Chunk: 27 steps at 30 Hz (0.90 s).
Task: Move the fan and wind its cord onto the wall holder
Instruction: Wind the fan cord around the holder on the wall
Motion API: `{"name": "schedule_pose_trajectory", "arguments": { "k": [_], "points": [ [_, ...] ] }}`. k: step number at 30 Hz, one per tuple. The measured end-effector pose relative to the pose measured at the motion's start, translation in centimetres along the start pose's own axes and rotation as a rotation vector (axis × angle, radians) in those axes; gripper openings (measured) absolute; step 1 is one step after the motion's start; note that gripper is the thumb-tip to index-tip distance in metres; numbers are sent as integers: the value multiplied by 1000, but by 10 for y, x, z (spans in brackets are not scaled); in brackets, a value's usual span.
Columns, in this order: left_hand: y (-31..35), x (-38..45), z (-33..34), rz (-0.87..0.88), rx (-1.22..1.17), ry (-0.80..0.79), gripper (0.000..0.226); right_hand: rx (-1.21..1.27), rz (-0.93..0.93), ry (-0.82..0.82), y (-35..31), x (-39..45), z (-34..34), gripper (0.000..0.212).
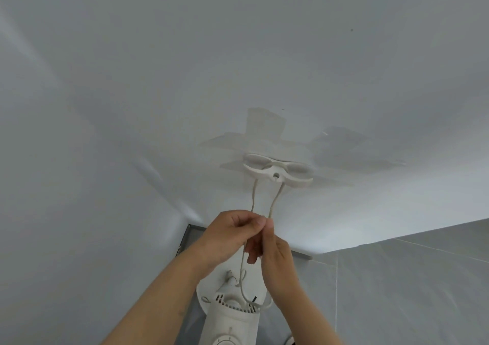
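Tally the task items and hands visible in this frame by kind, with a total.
Hands: 2, the left hand and the right hand, both pinching the cord
Fans: 1, the white fan below the hands
Cords: 1, the cord, looped over the holder
Wall holders: 1, the white wall holder
Total: 5

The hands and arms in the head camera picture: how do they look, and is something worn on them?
Both forearms are bare up to the picture's bottom edge: no sleeves, gloves, watch or rings show. The left hand and right hand have short, plain nails.
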<state>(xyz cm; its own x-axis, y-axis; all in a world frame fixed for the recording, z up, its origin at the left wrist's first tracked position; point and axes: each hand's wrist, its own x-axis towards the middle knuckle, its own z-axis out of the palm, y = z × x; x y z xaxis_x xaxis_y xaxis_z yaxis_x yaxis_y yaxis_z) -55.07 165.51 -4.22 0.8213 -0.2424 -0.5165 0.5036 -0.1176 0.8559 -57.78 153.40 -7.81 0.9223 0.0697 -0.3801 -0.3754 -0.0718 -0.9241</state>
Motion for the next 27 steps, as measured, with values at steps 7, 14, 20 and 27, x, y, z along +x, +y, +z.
{"name": "schedule_pose_trajectory", "arguments": {
  "k": [7, 14, 20, 27],
  "points": [
    [0, -4, -5, 2, -143, 52, 17, -454, -95, -90, 44, -17, -24, 57],
    [31, 3, -50, 125, -511, 365, 19, -321, 180, 82, 85, -47, -59, 39],
    [41, 1, -51, 115, -672, 270, 18, -122, 17, 156, 25, -35, -20, 10],
    [65, -9, -47, 315, -465, 358, 20, -161, -68, -24, -39, -11, 33, 26]
  ]
}}
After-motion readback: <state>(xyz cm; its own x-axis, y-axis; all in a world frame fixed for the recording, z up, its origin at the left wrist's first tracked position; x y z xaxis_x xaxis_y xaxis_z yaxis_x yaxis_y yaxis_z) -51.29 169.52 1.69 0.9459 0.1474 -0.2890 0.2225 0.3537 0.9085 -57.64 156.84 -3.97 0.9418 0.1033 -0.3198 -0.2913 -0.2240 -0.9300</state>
